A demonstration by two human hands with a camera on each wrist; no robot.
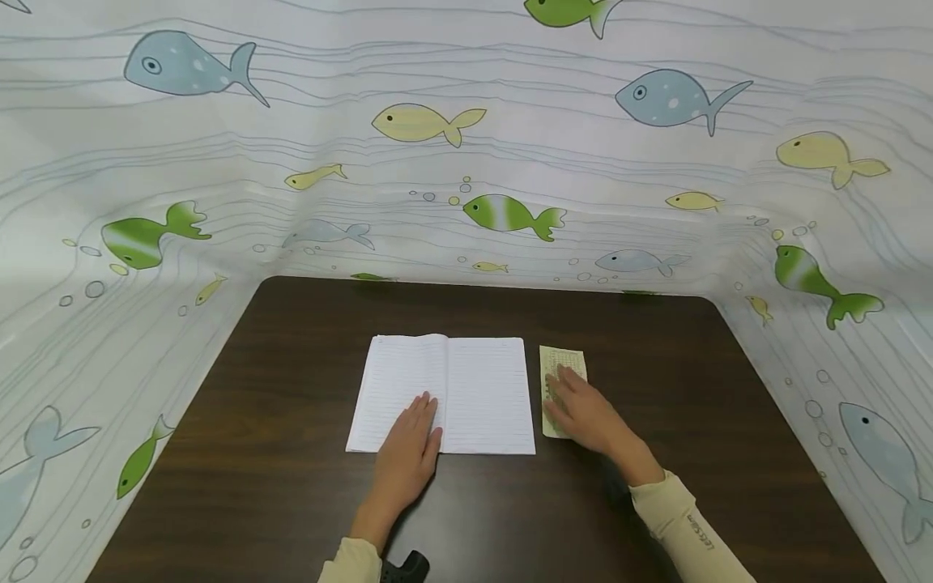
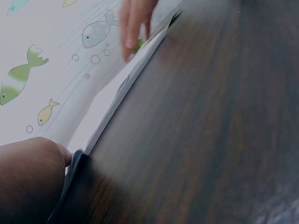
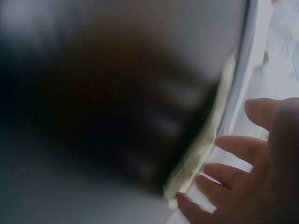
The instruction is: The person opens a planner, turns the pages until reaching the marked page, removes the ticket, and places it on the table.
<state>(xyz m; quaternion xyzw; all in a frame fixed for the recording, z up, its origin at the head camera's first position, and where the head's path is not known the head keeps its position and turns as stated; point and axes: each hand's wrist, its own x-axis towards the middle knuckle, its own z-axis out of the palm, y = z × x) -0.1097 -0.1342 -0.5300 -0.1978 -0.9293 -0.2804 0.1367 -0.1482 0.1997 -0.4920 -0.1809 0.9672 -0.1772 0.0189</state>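
Note:
An open lined notebook [image 1: 484, 389] lies flat on the dark table. My left hand [image 1: 408, 453] rests on its left page near the lower edge, fingers straight and together. To the notebook's right is a pale yellow printed slip of paper [image 1: 551, 359]. Over the slip is my right hand [image 1: 590, 414], fingers spread and covering much of its print. The right wrist view shows those fingers loosely extended along the edge of the slip [image 3: 198, 151]. In the left wrist view the notebook [image 2: 105, 112] appears edge-on beside part of the left hand [image 2: 32, 179].
Dark wood-grain tabletop [image 1: 291, 389] surrounds the notebook and slip. A white cloth [image 1: 539, 170] printed with fish stands up behind the table and along both sides. A black device [image 1: 406, 568] sits at my left wrist.

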